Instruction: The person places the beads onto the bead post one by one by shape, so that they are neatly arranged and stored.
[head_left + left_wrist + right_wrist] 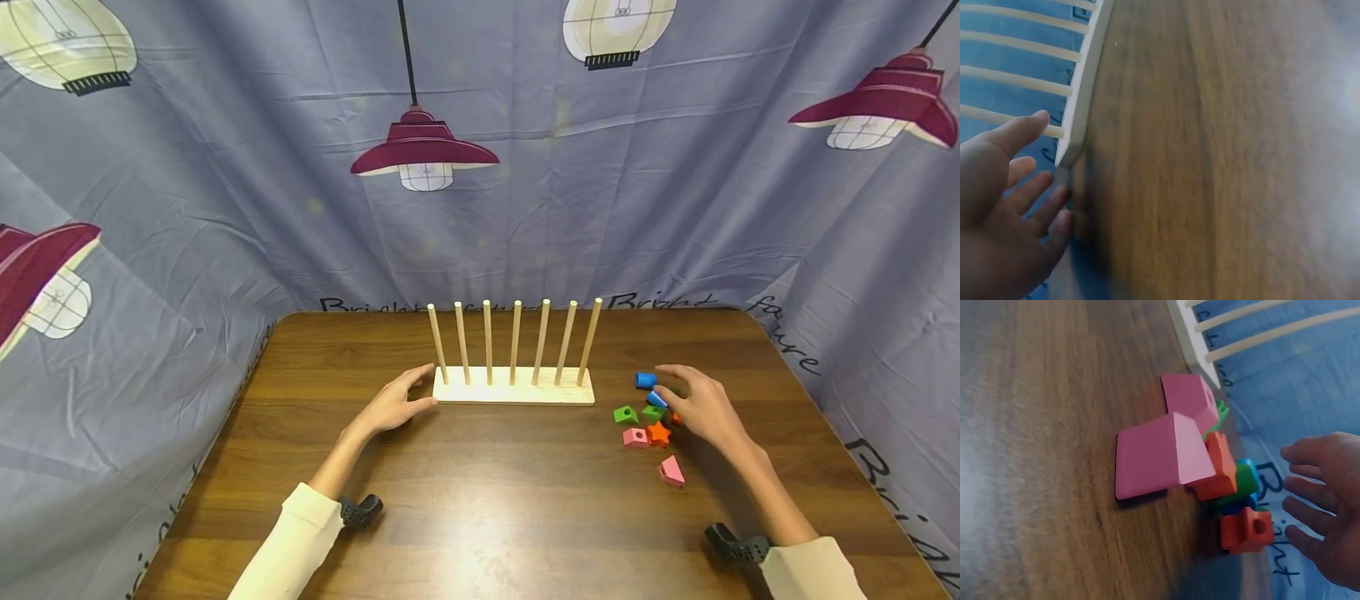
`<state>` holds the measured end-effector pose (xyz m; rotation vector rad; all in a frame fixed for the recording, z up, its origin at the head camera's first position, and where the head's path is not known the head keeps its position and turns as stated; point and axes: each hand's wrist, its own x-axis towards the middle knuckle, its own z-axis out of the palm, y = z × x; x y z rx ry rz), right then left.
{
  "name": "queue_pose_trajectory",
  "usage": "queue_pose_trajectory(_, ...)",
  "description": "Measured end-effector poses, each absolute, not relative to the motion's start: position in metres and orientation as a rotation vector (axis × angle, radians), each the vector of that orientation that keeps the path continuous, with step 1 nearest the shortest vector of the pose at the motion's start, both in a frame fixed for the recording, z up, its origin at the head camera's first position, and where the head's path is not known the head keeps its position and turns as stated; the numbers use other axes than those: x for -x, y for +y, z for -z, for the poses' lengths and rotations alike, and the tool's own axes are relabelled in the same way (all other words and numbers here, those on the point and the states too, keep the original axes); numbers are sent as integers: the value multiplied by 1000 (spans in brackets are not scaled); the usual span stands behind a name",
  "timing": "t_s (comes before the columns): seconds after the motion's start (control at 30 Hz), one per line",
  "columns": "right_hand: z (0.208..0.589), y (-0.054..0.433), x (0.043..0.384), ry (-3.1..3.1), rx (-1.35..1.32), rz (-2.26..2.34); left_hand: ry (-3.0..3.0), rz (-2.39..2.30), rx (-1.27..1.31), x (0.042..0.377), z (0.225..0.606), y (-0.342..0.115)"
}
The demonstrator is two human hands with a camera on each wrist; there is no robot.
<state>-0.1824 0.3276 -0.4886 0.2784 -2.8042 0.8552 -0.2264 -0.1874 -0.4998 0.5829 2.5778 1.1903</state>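
A pale wooden board with several upright pegs point(513, 393) stands toward the far side of the table. Beside its left end is my left hand point(397, 404), fingers and thumb apart and holding nothing; whether it touches the board I cannot tell. My right hand point(699, 406) hovers over a group of small blocks, its fingers spread and holding nothing. Among them are a blue cylinder point(646, 380), a green block point(625, 415), an orange star point(658, 433) and a pink block with a hole point(636, 437). Nearer lies another pink block point(1157, 456). The hand partly hides an orange block point(1244, 531).
The brown wooden table point(487, 500) reaches to a grey-blue curtain point(480, 233) printed with lamps and lettering. The curtain hangs behind and along both sides. Each wrist wears a black strap point(362, 510).
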Motion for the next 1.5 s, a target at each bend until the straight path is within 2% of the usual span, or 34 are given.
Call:
queue_pose_trajectory(0.4,499,327,207,-2937,-269,-887,2486,-1300,-539,250,513,-184)
queue_pose_trajectory(0.93,508,320,220,-2978,-238,-831,2461,-1289,-518,256,513,-187)
queue_pose_trajectory(1.27,506,316,218,-2882,-211,-872,2461,-1294,-490,255,514,-185)
queue_pose_trajectory(1.5,485,304,207,-2719,-269,-1040,2455,-1303,-499,255,516,-185)
